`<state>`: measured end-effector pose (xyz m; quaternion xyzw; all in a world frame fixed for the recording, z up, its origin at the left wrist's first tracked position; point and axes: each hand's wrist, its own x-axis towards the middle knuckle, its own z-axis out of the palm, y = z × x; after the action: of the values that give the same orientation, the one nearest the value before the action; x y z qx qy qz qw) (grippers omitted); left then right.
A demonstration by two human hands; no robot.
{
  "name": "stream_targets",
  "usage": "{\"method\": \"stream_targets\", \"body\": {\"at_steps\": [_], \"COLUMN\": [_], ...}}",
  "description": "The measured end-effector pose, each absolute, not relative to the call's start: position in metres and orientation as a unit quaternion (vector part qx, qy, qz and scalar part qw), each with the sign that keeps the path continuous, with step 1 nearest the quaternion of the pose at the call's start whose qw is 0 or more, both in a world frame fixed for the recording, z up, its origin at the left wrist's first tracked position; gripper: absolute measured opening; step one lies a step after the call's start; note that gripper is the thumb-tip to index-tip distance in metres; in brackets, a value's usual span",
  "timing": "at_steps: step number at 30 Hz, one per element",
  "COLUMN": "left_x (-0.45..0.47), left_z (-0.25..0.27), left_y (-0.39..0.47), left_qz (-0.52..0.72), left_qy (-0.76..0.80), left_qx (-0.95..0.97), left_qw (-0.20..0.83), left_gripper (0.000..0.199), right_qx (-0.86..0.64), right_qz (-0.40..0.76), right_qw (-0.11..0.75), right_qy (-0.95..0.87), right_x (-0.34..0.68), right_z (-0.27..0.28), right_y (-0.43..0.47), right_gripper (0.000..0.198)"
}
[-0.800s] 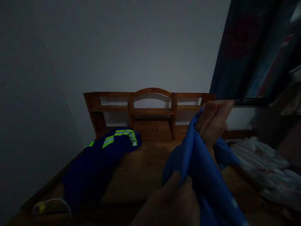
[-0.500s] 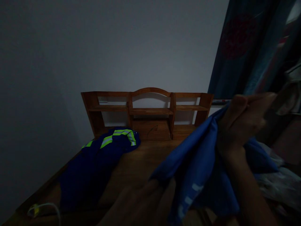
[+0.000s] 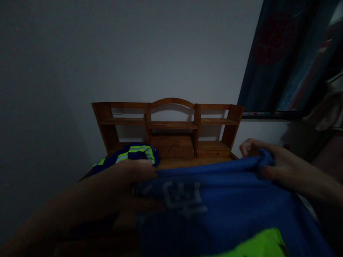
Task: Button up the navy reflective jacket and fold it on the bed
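A blue garment (image 3: 225, 200) with white lettering and a bright yellow-green patch hangs stretched between my hands, low in the head view. My left hand (image 3: 134, 182) grips its left side beside the lettering, somewhat blurred. The top right corner is bunched in the fingers of my right hand (image 3: 276, 160). The lower part runs out of the frame, so its full shape is hidden. Behind my left hand, a dark blue garment (image 3: 135, 156) with yellow-green and silver reflective strips lies on the wooden desk (image 3: 171, 163), partly covered by my arm.
A wooden shelf unit (image 3: 171, 125) with several compartments stands along the desk's back edge, against the pale wall (image 3: 166, 50). To the right is a dark curtain or window area (image 3: 257, 82) with a red round pattern. Light-coloured cloth (image 3: 328, 112) hangs at the far right.
My hands have moved apart and the bunched blue garment is now spread between them. The left hand has risen and gone left; the right hand has dropped. The lettering now faces me.
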<state>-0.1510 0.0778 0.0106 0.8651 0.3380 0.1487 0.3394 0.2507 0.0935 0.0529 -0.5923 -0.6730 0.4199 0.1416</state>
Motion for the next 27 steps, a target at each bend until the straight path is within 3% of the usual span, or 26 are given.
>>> {"method": "stream_targets", "body": {"at_steps": [2,4,9,12,16,20,23,27], "left_x": [-0.139,-0.127,-0.109,-0.103,-0.097,-0.093,-0.089,-0.080], "left_z": [0.002,-0.008,-0.014,-0.012,-0.019,-0.026,-0.032,-0.045], "left_y": [0.112,0.148,0.201,0.207,0.216,0.239,0.252,0.252], "left_qz": [0.077,0.117,0.262,0.343,0.376,0.465,0.525,0.546], "left_qy": [0.322,0.330,0.383,0.408,0.439,0.489,0.488,0.487], "left_qx": [0.864,0.869,0.879,0.845,0.812,0.728,0.679,0.645], "left_qw": [0.380,0.349,0.108,0.037,0.076,0.118,0.162,0.221], "left_gripper": [0.020,0.028,0.023,0.013,0.010,0.032,0.046,0.039], "right_qx": [-0.550,-0.563,-0.548,-0.516,-0.520,-0.539,-0.555,-0.579], "right_qz": [0.502,0.489,0.290,0.169,0.059,0.006,0.044,0.182], "right_qw": [0.069,0.057,0.186,0.230,0.272,0.326,0.332,0.255], "right_qy": [-0.664,-0.664,-0.762,-0.807,-0.807,-0.777,-0.762,-0.753], "right_x": [0.248,0.246,0.248,0.252,0.260,0.266,0.271,0.289], "right_z": [0.038,0.025,0.021,0.023,0.019,0.021,0.020,0.001], "right_y": [0.122,0.149,0.188,0.190,0.193,0.210,0.224,0.233], "right_gripper": [0.048,0.044,0.039,0.025,0.018,0.021,0.024,0.033]}}
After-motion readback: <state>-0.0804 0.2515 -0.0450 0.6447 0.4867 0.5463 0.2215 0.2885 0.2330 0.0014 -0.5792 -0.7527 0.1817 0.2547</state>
